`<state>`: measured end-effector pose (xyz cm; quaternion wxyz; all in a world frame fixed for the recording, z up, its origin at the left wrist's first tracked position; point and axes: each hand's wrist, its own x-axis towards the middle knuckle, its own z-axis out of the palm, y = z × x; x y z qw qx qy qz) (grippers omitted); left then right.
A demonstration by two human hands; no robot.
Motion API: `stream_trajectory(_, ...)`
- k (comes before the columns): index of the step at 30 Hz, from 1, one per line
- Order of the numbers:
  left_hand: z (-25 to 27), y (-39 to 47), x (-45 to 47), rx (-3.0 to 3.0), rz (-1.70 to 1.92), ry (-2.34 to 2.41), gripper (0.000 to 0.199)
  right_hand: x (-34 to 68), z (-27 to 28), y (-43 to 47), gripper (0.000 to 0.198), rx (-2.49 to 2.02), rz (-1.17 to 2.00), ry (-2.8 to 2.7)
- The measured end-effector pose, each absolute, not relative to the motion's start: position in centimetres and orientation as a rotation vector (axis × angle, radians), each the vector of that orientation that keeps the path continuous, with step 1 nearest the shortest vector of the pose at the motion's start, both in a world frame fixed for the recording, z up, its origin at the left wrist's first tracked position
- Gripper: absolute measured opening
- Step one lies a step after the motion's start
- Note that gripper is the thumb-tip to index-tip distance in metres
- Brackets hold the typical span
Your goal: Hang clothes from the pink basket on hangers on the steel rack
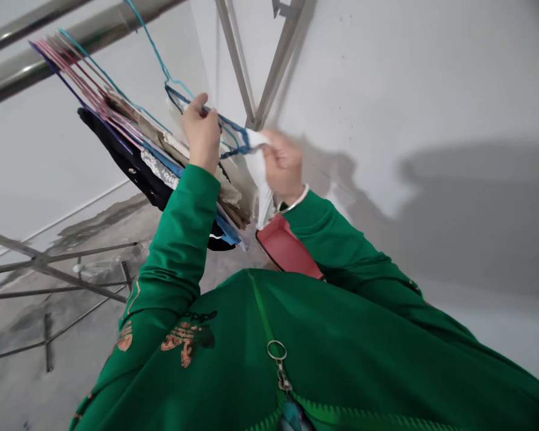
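Observation:
A white garment with dark blue trim (261, 170) hangs on a turquoise hanger (151, 42) hooked over the metal rail. My left hand (202, 131) is closed at the garment's blue neckline, close to the hanger's shoulder; the thumb and fingers curl around the trim. On the other side, my right hand (284, 166) pinches the white fabric near its blue edge and stretches it sideways. This hand is slightly blurred. Parts of the hanger are hidden behind my left hand and the cloth.
Several clothes on pink, purple and turquoise hangers (83, 84) hang left of my hands from a thick metal rail (40, 63). A red basin (291, 248) stands below my right forearm. Metal struts (269, 78) rise by the white wall; crossed bars (38, 260) lie lower left.

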<state>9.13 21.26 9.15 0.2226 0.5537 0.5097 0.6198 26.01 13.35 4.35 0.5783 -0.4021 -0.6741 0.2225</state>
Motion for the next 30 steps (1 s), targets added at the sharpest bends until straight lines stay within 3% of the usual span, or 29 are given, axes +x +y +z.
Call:
stream_trajectory(3,9.3,20.1,7.8,1.403,1.603,1.379,0.035,28.4,0.2,15.0,0.053,-1.021,0.740,-1.238)
stream_trajectory(8,10.5,20.0,7.9,1.384,1.605,1.170,0.016,28.1,-3.9,13.8,0.058,-1.075,0.970,-1.208)
stream_trajectory(13,10.3,22.5,11.0,1.165,1.704,1.260,0.020,25.9,-1.1,9.1,0.048,-0.961,0.761,-1.341)
stream_trajectory(18,11.7,21.4,11.7,1.168,1.698,1.151,0.024,27.2,-1.8,9.1,0.048,-0.897,0.855,-1.569)
stream_trajectory(23,12.5,19.7,12.8,1.006,1.731,1.118,0.035,28.6,-0.8,10.7,0.043,-0.984,0.821,-1.349)
stream_trajectory(26,10.9,20.4,13.3,1.057,1.758,1.180,0.026,29.2,2.7,11.4,0.040,-0.874,0.812,-1.182)
stream_trajectory(28,9.5,20.9,13.1,1.166,1.828,1.160,0.006,29.6,4.6,11.7,0.041,-0.824,0.860,-1.133)
stream_trajectory(30,8.3,20.7,12.7,1.334,1.884,1.106,0.026,29.8,5.4,11.6,0.044,-0.844,0.932,-1.121)
